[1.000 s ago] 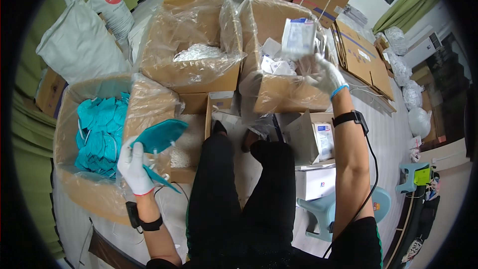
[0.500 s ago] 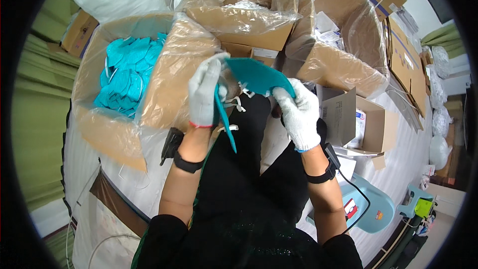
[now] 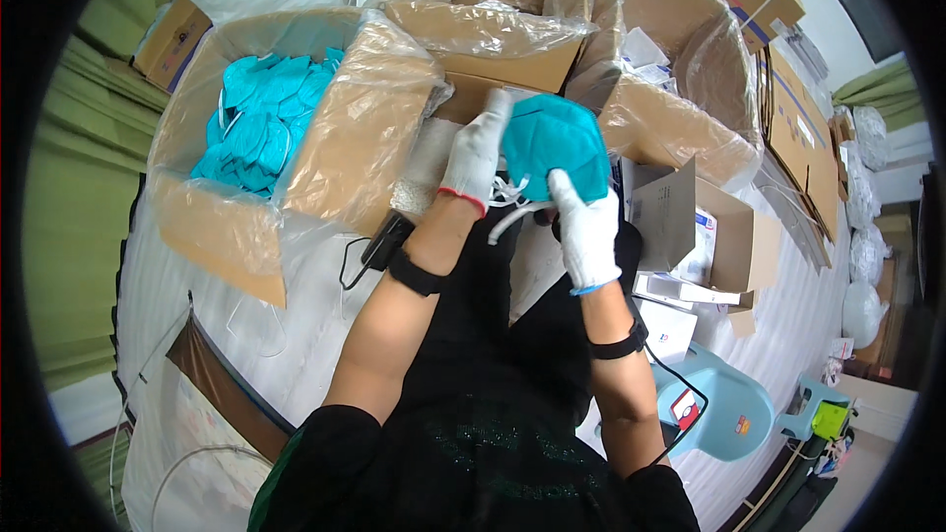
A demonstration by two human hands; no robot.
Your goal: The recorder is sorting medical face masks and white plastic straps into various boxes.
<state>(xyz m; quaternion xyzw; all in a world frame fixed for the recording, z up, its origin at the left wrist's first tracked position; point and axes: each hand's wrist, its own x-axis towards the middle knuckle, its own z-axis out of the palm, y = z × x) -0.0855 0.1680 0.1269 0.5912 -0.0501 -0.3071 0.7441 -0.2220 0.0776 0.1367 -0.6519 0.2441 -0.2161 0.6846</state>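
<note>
A teal folded face mask [image 3: 555,143] is held up in front of my lap. My white-gloved right hand [image 3: 589,236] grips its lower edge, with the thumb on the near face and the fingers behind it. My left hand [image 3: 476,153], gloved too, stands along the mask's left edge, its fingers stretched upward and slightly blurred. White ear loops [image 3: 507,199] hang below the mask between my hands. How many masks are layered there cannot be seen.
A plastic-lined carton [image 3: 222,266] full of teal masks [image 3: 266,123] stands at the left. More lined cartons [image 3: 512,54] are at the far side, one with white packets [image 3: 645,59]. An open small box [image 3: 734,246] and a light blue plastic stool [image 3: 734,404] are at the right.
The masks, held apart one in each hand before, now appear together in my right hand, turned face-on. My left hand has moved right and up to their edge.
</note>
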